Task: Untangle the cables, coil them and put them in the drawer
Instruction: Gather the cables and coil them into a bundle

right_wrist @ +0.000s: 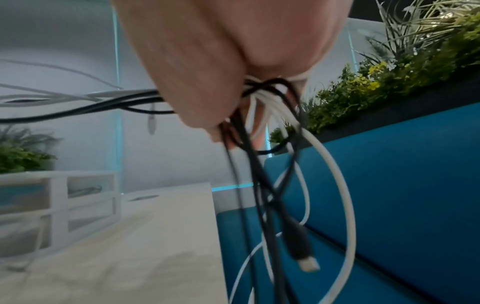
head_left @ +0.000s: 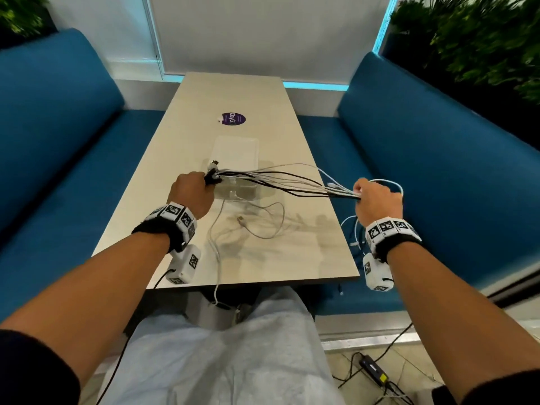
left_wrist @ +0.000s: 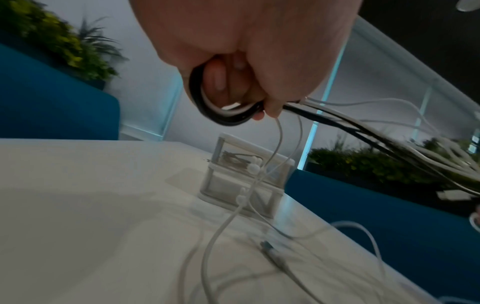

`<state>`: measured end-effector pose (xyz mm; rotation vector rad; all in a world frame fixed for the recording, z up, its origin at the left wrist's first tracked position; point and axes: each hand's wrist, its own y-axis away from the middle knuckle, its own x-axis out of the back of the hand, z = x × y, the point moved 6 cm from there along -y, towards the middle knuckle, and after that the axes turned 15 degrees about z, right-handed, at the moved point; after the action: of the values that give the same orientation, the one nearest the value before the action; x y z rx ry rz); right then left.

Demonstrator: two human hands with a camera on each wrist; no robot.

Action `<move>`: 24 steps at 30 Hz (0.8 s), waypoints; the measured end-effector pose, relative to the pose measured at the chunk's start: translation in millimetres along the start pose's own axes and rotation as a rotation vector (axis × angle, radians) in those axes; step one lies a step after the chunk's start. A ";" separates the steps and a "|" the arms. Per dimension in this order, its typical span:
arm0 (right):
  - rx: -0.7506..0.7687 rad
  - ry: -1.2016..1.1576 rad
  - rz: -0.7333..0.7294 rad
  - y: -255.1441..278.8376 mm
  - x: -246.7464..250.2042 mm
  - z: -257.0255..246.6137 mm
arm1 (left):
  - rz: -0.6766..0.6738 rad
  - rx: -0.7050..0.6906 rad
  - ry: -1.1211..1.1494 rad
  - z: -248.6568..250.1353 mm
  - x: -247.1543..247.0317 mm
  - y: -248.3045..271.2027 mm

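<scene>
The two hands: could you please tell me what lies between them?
A bundle of black and white cables stretches from the left hand to the right hand, above the table and its clear drawer unit; the head view shows this.

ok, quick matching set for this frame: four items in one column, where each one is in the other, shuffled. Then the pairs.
1. cable bundle
2. white cable
3. drawer unit
4. purple sticker

A. on the table beyond the drawer unit
B. stretched between left hand and right hand
C. loose on the table
D. standing mid-table

Pairs: 1-B, 2-C, 3-D, 4-A
</scene>
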<state>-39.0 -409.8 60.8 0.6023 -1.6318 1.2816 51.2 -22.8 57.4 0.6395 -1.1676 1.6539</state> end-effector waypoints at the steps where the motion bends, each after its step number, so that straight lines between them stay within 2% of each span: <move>1: 0.004 -0.112 -0.023 -2.9 4.4 -9.5 | 0.025 0.045 0.009 -7.2 5.1 -2.9; 6: 0.050 -0.488 -0.155 8.0 2.3 -84.8 | 0.133 0.269 0.010 -63.2 23.8 -10.9; 9: 0.130 -0.645 -0.168 17.1 2.8 -145.2 | 0.140 0.413 -0.023 -105.7 32.6 -8.9; 12: 0.235 -0.793 -0.251 35.0 2.3 -204.3 | 0.098 0.457 -0.096 -135.3 38.7 1.9; 14: 0.363 -0.776 -0.352 54.9 -6.0 -233.7 | 0.053 0.441 -0.155 -150.0 40.0 12.2; 16: 0.448 -0.646 -0.445 70.2 -23.9 -236.8 | 0.024 0.434 -0.193 -162.1 37.9 20.3; 19: 0.443 -0.347 -0.542 77.5 -48.1 -203.6 | -0.002 0.442 -0.221 -174.6 33.9 27.2; 21: 0.395 -0.252 -0.549 75.6 -55.9 -175.9 | -0.009 0.440 -0.221 -178.0 30.9 29.2; 24: 0.234 -0.281 -0.544 64.3 -60.7 -139.6 | -0.045 0.443 -0.226 -179.4 24.0 32.0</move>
<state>-13.7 -268.8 -21.7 1.3188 -1.3997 1.0122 32.4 148.2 -7.3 1.1473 -0.9331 1.8519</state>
